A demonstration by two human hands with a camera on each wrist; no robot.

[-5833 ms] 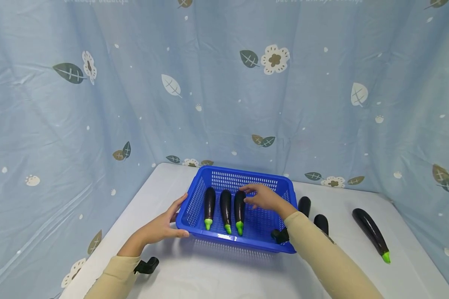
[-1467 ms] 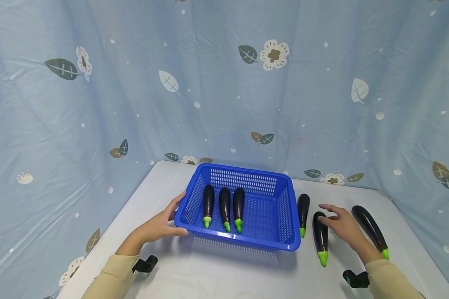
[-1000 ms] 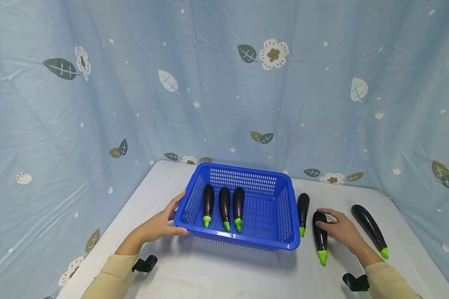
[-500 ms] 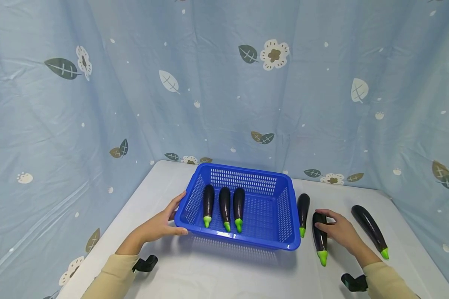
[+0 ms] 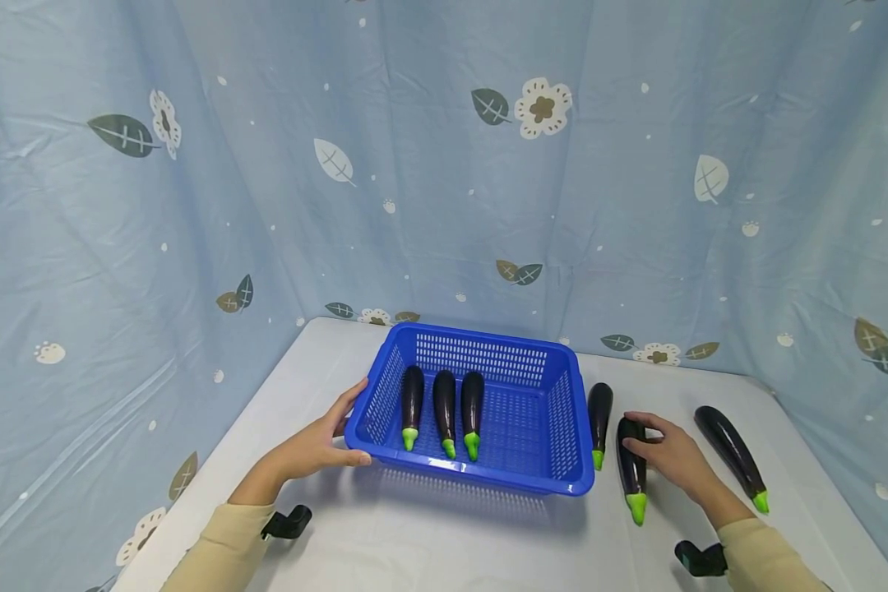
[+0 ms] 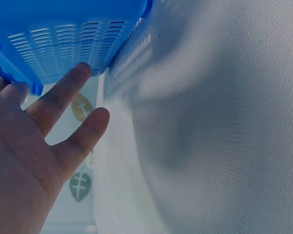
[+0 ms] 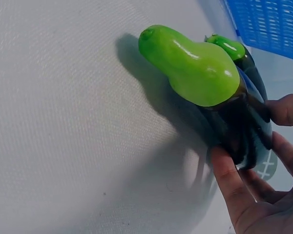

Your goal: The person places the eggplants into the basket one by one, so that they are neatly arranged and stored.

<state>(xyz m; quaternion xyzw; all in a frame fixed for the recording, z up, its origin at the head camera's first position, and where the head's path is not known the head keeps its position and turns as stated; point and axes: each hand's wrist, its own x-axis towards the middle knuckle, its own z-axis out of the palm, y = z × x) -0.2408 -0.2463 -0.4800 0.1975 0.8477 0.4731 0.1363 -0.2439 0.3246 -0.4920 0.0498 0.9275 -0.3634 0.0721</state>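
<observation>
My left hand (image 5: 312,444) rests at the left end of a blue plastic basket (image 5: 481,475), thumb along the front corner. In the left wrist view its fingers are spread and fairly straight against the slotted wall. Three dark eggplants with green stem ends lie side by side in the basket: a left eggplant (image 5: 412,403), a middle eggplant (image 5: 445,407) and a right eggplant (image 5: 472,407). Right of the basket, my right hand (image 5: 673,452) grips another eggplant (image 5: 631,469) near its rounded far end, thumb on one side and fingers on the other; its green stem (image 7: 195,68) points toward me.
One eggplant (image 5: 599,415) lies close against the basket's right side. Another eggplant (image 5: 733,452) lies slanted farther right, beyond my right hand. White cloth covers the table (image 5: 429,543). A blue patterned curtain (image 5: 429,205) hangs behind and at both sides.
My right hand has left the third eggplant in the basket, moved right and closed round an eggplant on the table. That eggplant has barely shifted. The left hand stays at the basket.
</observation>
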